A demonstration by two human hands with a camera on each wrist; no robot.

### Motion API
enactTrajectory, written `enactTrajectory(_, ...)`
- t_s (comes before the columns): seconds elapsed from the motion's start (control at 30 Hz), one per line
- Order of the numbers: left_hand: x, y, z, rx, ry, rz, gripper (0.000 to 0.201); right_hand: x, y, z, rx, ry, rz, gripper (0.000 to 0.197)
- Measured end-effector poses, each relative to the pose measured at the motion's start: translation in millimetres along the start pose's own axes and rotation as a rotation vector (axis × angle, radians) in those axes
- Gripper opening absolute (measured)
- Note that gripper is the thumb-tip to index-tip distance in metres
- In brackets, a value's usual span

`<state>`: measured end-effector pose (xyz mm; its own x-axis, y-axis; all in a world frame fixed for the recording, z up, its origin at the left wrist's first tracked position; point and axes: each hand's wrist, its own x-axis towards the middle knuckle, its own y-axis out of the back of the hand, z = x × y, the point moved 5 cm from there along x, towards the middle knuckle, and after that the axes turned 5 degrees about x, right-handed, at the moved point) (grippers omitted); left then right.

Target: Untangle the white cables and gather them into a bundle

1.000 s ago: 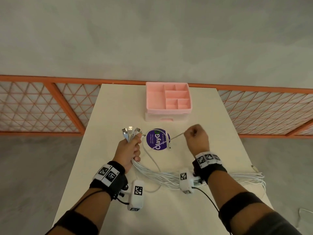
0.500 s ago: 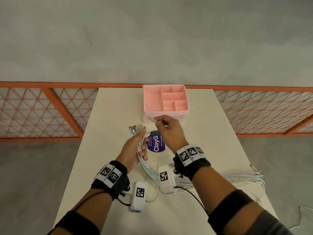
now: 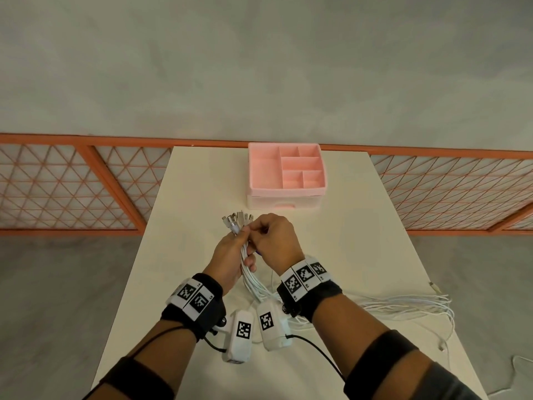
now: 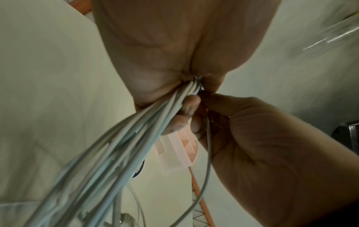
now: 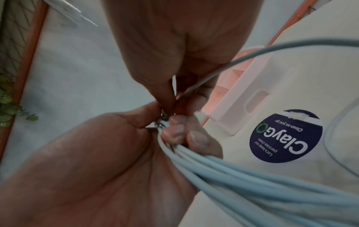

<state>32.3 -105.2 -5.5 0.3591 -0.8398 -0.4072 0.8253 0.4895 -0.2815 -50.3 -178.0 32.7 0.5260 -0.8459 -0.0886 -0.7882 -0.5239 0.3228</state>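
My left hand (image 3: 230, 255) grips a bunch of several white cables (image 3: 251, 272) just below their metal plugs (image 3: 236, 220), which fan out above the fist. My right hand (image 3: 274, 241) presses against it and pinches the end of one more white cable (image 5: 223, 70) beside the bunch. In the left wrist view the bundle (image 4: 126, 145) streams out of the left fist, and the single cable (image 4: 208, 145) hangs from the right hand's fingers (image 4: 252, 130). The cables' far lengths (image 3: 409, 307) trail across the table to the right.
A pink compartment organiser (image 3: 287, 174) with a drawer stands at the table's far end. A round blue sticker (image 5: 285, 136) lies on the white table (image 3: 360, 226) under my hands. An orange lattice railing (image 3: 72, 186) runs behind the table. The table's right edge is near the cable loops.
My right hand has carried the single cable's end leftward from the right side of the sticker to the left hand's bunch. Both hands now meet over the sticker.
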Motion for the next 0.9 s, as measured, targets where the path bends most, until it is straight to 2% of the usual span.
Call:
enactTrajectory(0.17,6,9,2,0.004,-0.063,0.126,0.026,-10,-5,3,0.075,0.017,-0.143,0.029)
enactTrajectory(0.27,5,13,5,-0.048,-0.067,0.211,0.028,-12,-1,13,0.059,0.026,-0.15,0.019)
enactTrajectory(0.37,9,25,14,-0.22,-0.073,0.28,0.029,-16,13,40,-0.141,0.01,-0.175,0.01)
enactTrajectory(0.43,11,30,20,-0.329,-0.116,0.263,0.031,-17,27,64,-0.22,-0.009,-0.146,0.014)
enactTrajectory(0.53,10,32,22,-0.384,-0.15,0.232,0.031,-14,47,93,-0.323,-0.046,-0.095,0.008)
enactTrajectory(0.6,10,32,21,-0.386,-0.142,0.234,0.03,-12,62,110,-0.397,-0.095,-0.05,0.002)
enactTrajectory(0.7,8,30,19,-0.302,-0.115,0.206,0.029,-12,90,136,-0.495,-0.248,0.005,0.012)
enactTrajectory(0.77,7,25,15,-0.235,-0.086,0.181,0.028,-12,103,142,-0.401,-0.339,0.066,0.013)
enactTrajectory(0.9,5,15,12,-0.07,-0.09,0.164,0.025,-3,104,112,0.196,-0.311,0.176,0.026)
